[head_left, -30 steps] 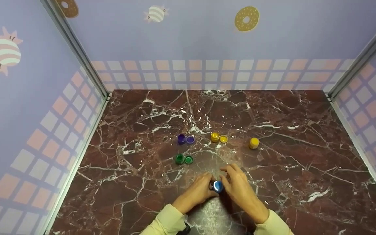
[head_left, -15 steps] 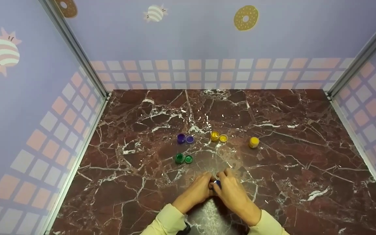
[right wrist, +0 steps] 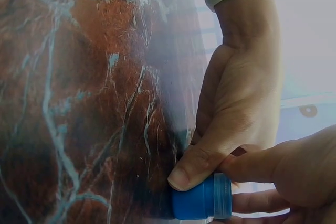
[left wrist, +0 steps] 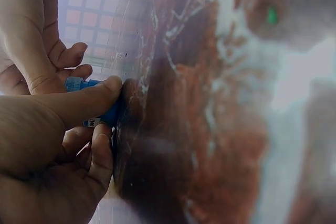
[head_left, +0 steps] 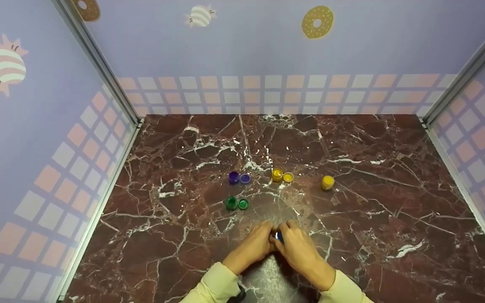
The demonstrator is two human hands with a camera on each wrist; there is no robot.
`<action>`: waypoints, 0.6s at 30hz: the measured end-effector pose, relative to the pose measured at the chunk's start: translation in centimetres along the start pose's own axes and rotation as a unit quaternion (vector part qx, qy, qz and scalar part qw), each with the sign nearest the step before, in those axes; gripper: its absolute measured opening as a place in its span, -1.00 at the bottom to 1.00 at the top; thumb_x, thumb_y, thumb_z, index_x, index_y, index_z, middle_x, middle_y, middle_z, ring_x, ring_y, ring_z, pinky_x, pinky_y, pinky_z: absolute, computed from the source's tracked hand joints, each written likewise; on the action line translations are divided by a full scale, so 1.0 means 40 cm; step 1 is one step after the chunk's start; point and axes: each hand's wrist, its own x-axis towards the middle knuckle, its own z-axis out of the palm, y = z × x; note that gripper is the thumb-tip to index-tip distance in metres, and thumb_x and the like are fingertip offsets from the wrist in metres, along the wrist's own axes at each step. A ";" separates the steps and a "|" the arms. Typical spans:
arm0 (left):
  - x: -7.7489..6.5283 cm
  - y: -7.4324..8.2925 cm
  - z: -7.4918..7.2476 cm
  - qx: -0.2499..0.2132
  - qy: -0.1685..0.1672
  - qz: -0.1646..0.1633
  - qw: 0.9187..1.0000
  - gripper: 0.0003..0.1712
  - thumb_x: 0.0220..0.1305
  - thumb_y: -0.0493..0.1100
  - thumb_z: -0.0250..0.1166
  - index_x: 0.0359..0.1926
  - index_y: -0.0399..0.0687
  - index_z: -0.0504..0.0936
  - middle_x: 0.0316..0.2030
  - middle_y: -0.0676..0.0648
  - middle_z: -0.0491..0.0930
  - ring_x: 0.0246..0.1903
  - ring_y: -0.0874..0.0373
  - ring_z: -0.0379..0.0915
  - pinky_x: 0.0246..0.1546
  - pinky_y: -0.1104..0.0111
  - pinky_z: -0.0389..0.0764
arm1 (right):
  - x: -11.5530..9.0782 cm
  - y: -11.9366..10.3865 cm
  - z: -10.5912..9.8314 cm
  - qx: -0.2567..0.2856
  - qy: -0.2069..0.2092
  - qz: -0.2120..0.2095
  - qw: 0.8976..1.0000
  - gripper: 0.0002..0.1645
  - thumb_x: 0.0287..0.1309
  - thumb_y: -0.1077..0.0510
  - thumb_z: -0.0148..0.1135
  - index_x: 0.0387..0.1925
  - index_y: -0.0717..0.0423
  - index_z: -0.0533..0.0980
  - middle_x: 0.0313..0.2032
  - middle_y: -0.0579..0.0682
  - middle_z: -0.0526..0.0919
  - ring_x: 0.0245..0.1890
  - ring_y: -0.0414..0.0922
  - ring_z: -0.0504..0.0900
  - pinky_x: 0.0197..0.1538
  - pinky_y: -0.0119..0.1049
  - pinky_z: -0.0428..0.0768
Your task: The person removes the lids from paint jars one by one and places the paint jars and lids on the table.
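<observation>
A small blue paint jar (head_left: 279, 236) stands on the table between the two hands. The left hand (head_left: 256, 244) grips its body, the thumb lying along the side in the right wrist view. At the jar's top is a clear ridged lid (right wrist: 222, 196), which the fingers and thumb of the right hand (head_left: 300, 249) pinch. Most of the jar is covered by fingers in the head view. In the left wrist view, part of a printed label (left wrist: 92, 123) shows on the blue jar.
Beyond the hands stand uncapped paint jars: green (head_left: 231, 203), purple (head_left: 233, 178) and yellow (head_left: 277, 175). Each has its lid lying to its right. A capped yellow jar (head_left: 327, 182) is farther right. Patterned panels (head_left: 242, 50) border the marbled table (head_left: 394, 202).
One second ago the right hand was beside the jar with its fingers apart. It has since moved left and closed on the lid. The left hand has kept its grip.
</observation>
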 end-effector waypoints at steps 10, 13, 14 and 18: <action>-0.009 -0.002 0.001 -0.009 0.011 0.019 1.000 -0.63 -0.10 -0.11 0.44 -0.34 -0.13 0.44 -0.43 0.02 0.42 -0.40 0.19 0.37 -0.31 0.34 0.45 | 0.003 0.006 -0.003 0.007 -0.005 -0.044 0.999 -0.76 -0.07 0.20 0.41 -0.36 0.25 0.55 -0.43 -0.03 0.44 -0.49 -0.03 0.53 -0.43 -0.15 0.53; -0.009 -0.004 0.000 -0.015 0.014 0.020 1.000 -0.61 -0.10 -0.07 0.44 -0.35 -0.13 0.44 -0.45 0.01 0.41 -0.42 0.21 0.33 -0.34 0.37 0.42 | 0.005 0.009 -0.007 0.015 -0.007 -0.057 0.998 -0.76 -0.14 0.27 0.43 -0.37 0.24 0.56 -0.42 -0.04 0.44 -0.47 -0.04 0.53 -0.40 -0.15 0.54; -0.008 -0.004 -0.001 -0.016 0.014 0.019 1.000 -0.60 -0.09 -0.05 0.44 -0.34 -0.14 0.45 -0.45 0.00 0.42 -0.43 0.21 0.32 -0.36 0.37 0.42 | 0.006 0.010 -0.008 0.018 -0.009 -0.063 0.998 -0.75 -0.17 0.29 0.44 -0.38 0.24 0.55 -0.43 -0.04 0.44 -0.47 -0.05 0.53 -0.39 -0.15 0.54; -0.007 -0.004 -0.003 -0.021 0.013 0.023 0.999 -0.54 -0.06 0.03 0.42 -0.30 -0.18 0.46 -0.42 -0.03 0.45 -0.42 0.21 0.33 -0.35 0.38 0.43 | 0.009 0.014 -0.014 0.022 -0.016 -0.089 0.996 -0.70 -0.26 0.38 0.45 -0.38 0.25 0.55 -0.43 -0.05 0.43 -0.46 -0.07 0.50 -0.38 -0.16 0.52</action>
